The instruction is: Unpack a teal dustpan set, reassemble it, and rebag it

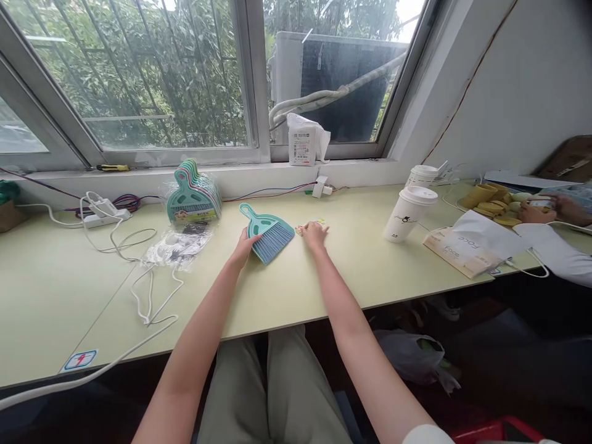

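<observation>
A small teal dustpan with a blue-grey brush laid in it lies on the pale green table, handle pointing back left. My left hand rests on the pan's near left edge, fingers touching it. Just right of the brush, my right hand lies flat on the table, its fingertips on a small yellow and white label or sticker. A stack of several more teal dustpans in a clear bag leans against the window sill behind my left hand.
An empty clear plastic bag and white cables with a power strip lie to the left. Two white lidded cups stand to the right, beside a paper bag. Another person's hand works at far right. A tissue pack sits on the sill.
</observation>
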Available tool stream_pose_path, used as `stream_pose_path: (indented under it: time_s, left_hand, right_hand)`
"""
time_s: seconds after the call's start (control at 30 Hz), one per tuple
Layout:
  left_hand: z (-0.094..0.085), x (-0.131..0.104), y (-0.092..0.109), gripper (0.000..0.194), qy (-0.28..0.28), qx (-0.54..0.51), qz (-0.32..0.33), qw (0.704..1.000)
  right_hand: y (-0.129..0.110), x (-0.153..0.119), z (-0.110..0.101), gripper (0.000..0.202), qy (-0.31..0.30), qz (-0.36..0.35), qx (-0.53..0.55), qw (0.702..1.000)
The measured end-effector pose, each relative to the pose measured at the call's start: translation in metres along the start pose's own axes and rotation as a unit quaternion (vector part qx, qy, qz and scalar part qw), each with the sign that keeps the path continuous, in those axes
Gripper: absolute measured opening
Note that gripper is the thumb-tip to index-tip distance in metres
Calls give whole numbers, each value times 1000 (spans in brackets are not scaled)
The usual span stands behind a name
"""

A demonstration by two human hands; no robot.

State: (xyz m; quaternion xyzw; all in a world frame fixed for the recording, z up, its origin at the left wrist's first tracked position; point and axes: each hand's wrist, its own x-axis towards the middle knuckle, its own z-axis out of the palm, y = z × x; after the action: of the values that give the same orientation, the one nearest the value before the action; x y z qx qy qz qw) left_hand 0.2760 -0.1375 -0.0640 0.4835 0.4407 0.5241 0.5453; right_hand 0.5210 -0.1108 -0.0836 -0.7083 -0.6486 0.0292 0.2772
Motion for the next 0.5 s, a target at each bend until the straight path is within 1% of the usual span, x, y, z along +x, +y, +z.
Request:
stream_pose_path:
  time_s: [0.07,0.13,0.23,0.3,0.37,0.4,0.43,0.47,0.5]
  left_hand:
    - [-1,1,-1,50,4,-5,4,1000]
    - [-2,2,-1,49,12,-8,0,1000]
    - [-4,3,-2,50,22,-17,-4,1000]
    - [-7,6,-4,52,30,-28,-1,999]
    - [-10,8,-6,53,48,-41,0,998]
    - [-11,10,-6,53,61,-48,1,997]
    - [-11,11,-7,53,73,-55,2,996]
    - [-11,12,-7,53,83,-63,4,995]
    - [-11,13,-7,53,91,-71,6,993]
  right_hand:
    - [-12,-1,3,27,-26,0,31,999]
    - [-19,-2,3,29,-43,2,53,998]
    - [-17,-2,-2,27,-48,33,72,996]
    - [-12,0,-9,28,-19,74,98,992]
    - [-13,0,-18,34,46,109,134,984]
    - [-18,0,-22,39,80,113,151,979]
    - [-25,-2,-25,44,108,105,164,975]
    - [-34,-6,-27,48,126,81,173,974]
    - [-46,-11,-27,50,130,46,174,975]
